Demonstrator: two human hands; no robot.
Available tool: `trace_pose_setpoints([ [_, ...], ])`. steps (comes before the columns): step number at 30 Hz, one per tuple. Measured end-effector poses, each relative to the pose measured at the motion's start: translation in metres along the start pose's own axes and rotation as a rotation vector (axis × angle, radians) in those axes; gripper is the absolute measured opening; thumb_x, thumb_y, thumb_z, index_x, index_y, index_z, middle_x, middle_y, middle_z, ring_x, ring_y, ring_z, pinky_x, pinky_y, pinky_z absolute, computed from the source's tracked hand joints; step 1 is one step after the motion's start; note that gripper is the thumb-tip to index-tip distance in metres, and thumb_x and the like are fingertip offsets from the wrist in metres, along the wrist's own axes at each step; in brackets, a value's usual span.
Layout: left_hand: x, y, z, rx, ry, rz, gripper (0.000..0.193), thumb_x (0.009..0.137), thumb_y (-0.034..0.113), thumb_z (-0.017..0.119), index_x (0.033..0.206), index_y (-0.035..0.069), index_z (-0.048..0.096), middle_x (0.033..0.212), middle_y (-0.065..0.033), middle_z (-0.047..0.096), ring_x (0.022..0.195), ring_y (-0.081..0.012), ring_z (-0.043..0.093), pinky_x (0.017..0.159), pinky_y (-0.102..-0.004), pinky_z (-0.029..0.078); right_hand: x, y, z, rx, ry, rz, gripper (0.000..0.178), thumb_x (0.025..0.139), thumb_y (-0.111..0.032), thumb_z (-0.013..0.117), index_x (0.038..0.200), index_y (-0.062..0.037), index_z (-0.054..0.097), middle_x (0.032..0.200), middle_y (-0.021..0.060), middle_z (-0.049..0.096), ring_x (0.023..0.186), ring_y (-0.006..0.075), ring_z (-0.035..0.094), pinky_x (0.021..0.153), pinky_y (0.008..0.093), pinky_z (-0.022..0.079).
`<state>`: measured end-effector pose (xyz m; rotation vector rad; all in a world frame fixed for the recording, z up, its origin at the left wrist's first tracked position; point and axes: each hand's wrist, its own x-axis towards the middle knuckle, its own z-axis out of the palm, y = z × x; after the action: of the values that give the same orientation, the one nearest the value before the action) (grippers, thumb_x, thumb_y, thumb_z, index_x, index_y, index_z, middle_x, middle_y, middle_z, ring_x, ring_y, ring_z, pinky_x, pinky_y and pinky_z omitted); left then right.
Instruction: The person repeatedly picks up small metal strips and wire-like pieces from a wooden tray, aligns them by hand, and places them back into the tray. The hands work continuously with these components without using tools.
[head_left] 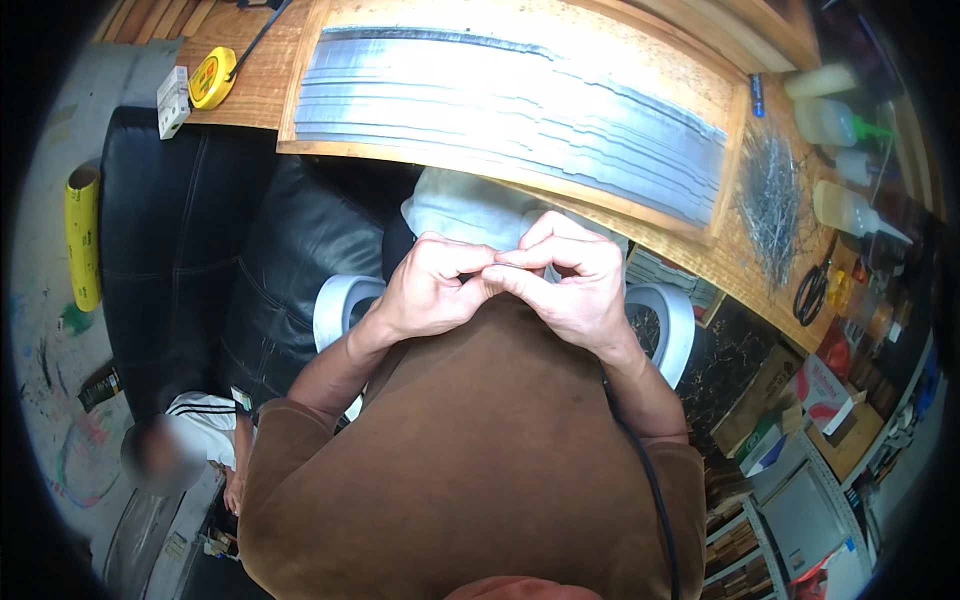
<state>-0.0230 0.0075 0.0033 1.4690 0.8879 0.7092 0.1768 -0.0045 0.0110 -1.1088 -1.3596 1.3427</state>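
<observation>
My left hand (435, 287) and my right hand (578, 285) meet in front of my chest, thumbs and fingers pinched together. Between the fingertips shows a sliver of something thin and dark, too small to name. Both hands are closed. Just beyond them, at the bench edge, is a shallow wooden tray (728, 165) holding rows of thin grey strips (440, 100), stacked in overlapping layers and bright under the light. Below my hands, a pale cloth (455, 205) lies partly under the bench edge.
Right on the bench lie a heap of thin metal pins or wires (770, 200), black-handled scissors (813, 292) and squeeze bottles (850, 210). A yellow tape measure (212, 78) sits at the far left. A black sofa (180, 220) and another person (205, 430) are to the left.
</observation>
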Motion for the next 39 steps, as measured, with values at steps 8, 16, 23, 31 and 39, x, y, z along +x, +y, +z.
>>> trace_pose_setpoints([
  [8,0.011,-0.004,0.016,-0.327,0.053,-0.432,0.022,0.097,0.019,0.078,0.095,-0.002,0.076,0.083,-0.0047,0.077,0.076,-0.0053,0.067,0.068,-0.0243,0.056,-0.024,-0.001,-0.014,0.110,0.150,0.334,0.034,0.099,-0.019,0.075,0.120,0.0051,0.063,0.091,0.0097,0.072,0.077,0.0133,0.066,0.069,0.0277,0.054],
  [16,0.004,-0.013,0.042,-0.275,0.125,-0.240,0.021,0.099,0.014,0.074,0.109,-0.005,0.076,0.095,-0.0083,0.079,0.081,-0.0078,0.070,0.071,-0.0247,0.058,-0.061,0.032,-0.012,0.418,0.159,0.417,0.037,0.093,0.008,0.074,0.109,-0.0033,0.042,0.107,0.0155,0.072,0.094,0.0177,0.075,0.082,0.0276,0.063],
  [23,0.003,-0.010,0.046,-0.251,0.004,0.118,0.024,0.100,0.013,0.073,0.118,-0.002,0.075,0.112,-0.0121,0.077,0.108,-0.0213,0.071,0.104,-0.0392,0.051,-0.080,0.031,-0.007,0.314,0.244,0.268,0.039,0.092,0.011,0.074,0.107,-0.0032,0.041,0.102,0.0134,0.070,0.097,0.0160,0.074,0.083,0.0268,0.062],
  [31,-0.005,-0.015,0.061,-0.264,-0.021,-0.008,0.027,0.088,0.004,0.082,0.114,-0.002,0.077,0.114,-0.0147,0.078,0.116,-0.0257,0.071,0.114,-0.0463,0.046,-0.092,0.035,-0.006,0.326,0.302,0.188,0.035,0.094,0.011,0.072,0.105,-0.0034,0.042,0.102,0.0110,0.068,0.100,0.0121,0.069,0.085,0.0244,0.058],
  [39,0.000,-0.010,0.060,-0.238,0.007,-0.035,0.018,0.087,0.003,0.082,0.105,0.001,0.081,0.105,-0.0124,0.080,0.108,-0.0247,0.074,0.112,-0.0470,0.048,-0.092,0.039,-0.003,0.276,0.285,0.140,0.039,0.094,0.009,0.072,0.110,-0.0027,0.039,0.104,0.0124,0.068,0.100,0.0122,0.068,0.084,0.0254,0.058],
])
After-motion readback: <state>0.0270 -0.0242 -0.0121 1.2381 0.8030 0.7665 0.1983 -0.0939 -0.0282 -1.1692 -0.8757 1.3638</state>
